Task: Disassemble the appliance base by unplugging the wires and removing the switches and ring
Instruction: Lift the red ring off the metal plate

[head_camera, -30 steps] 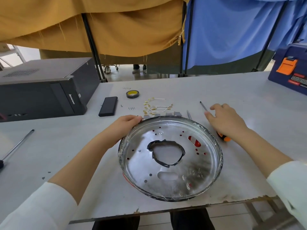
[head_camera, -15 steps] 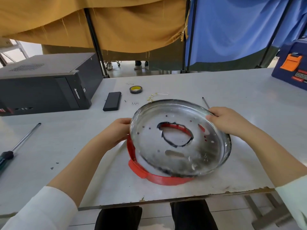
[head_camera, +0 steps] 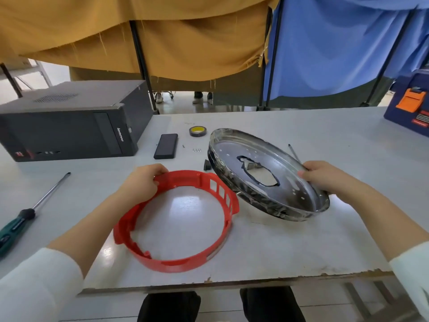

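Your left hand (head_camera: 145,181) gripped the light, springy red ring (head_camera: 176,219) at its rim; your right hand (head_camera: 325,177) pinched the stiff, slippery metal pan (head_camera: 267,173) edge.

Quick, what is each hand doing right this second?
Left hand: closed, gripping the far rim of the red plastic ring.
Right hand: closed, gripping the rim of the tilted round shiny metal base pan.

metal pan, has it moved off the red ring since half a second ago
Yes. The metal pan is lifted rightward, clear of the red ring, farther from the black phone.
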`<state>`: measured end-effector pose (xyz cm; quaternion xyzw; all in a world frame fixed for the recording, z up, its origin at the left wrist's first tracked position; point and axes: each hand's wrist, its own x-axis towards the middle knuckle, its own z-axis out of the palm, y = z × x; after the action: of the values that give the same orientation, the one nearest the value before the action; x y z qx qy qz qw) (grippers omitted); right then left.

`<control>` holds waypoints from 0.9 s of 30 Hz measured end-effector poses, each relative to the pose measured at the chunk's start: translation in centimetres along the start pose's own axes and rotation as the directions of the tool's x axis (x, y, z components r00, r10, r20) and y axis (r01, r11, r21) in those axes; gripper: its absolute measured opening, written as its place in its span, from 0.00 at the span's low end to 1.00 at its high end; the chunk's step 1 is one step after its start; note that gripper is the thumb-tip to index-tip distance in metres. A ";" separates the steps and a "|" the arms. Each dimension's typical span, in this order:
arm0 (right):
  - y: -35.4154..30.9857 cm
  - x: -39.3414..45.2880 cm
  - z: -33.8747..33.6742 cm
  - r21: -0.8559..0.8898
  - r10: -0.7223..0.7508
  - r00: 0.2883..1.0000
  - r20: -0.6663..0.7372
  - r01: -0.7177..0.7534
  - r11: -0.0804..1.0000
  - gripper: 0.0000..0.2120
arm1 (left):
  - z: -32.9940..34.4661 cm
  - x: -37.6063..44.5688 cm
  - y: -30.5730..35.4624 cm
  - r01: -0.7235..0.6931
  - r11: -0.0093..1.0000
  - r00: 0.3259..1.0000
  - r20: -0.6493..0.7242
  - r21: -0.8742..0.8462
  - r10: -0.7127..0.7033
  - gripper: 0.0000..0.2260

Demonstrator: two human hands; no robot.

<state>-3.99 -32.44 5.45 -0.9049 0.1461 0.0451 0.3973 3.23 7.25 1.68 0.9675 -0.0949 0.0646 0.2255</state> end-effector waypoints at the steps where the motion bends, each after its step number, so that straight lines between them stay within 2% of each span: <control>1: -0.2 -0.1 0.6 -0.010 -0.004 1.000 0.021 0.004 1.000 0.08 | -0.2 0.2 -0.6 -0.003 1.000 1.000 0.012 0.024 0.002 0.18; 6: -0.6 -0.1 3.2 -0.132 0.007 0.996 0.088 0.005 0.991 0.10 | -1.1 1.4 -2.2 -0.005 0.997 1.000 0.014 0.075 0.004 0.18; 11: 0.9 0.4 3.3 -0.255 0.020 0.997 0.079 0.001 0.967 0.11 | -0.8 1.4 -2.4 -0.006 0.994 1.000 0.012 0.110 0.004 0.19; 19: 3.5 0.4 1.6 -0.534 -0.052 0.999 0.013 0.051 0.844 0.03 | 0.1 1.9 -1.1 -0.025 0.996 1.000 0.012 0.090 0.024 0.18; 21: 3.8 0.3 1.2 -0.555 -0.062 0.998 -0.024 0.038 0.831 0.07 | 0.2 2.1 0.0 -0.039 0.994 0.999 0.029 0.100 0.037 0.18; 23: 4.1 0.1 1.1 -0.570 -0.076 0.994 -0.081 0.017 0.821 0.12 | 0.2 1.6 1.8 -0.080 0.991 0.996 -0.019 0.103 0.082 0.17; 25: 4.5 -0.2 1.2 -0.612 -0.104 0.986 -0.129 0.003 0.791 0.12 | 0.4 0.2 4.2 -0.143 0.990 0.984 -0.106 0.021 0.144 0.16; 27: 4.9 -0.6 1.6 -0.643 -0.124 0.981 -0.149 -0.001 0.766 0.11 | 1.2 -2.0 6.8 -0.185 0.979 0.978 -0.112 -0.088 0.175 0.14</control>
<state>-5.92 -34.29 1.08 -0.9905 0.1277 -0.0039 0.0515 -0.11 1.08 3.18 0.9380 -0.1734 0.1304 0.2704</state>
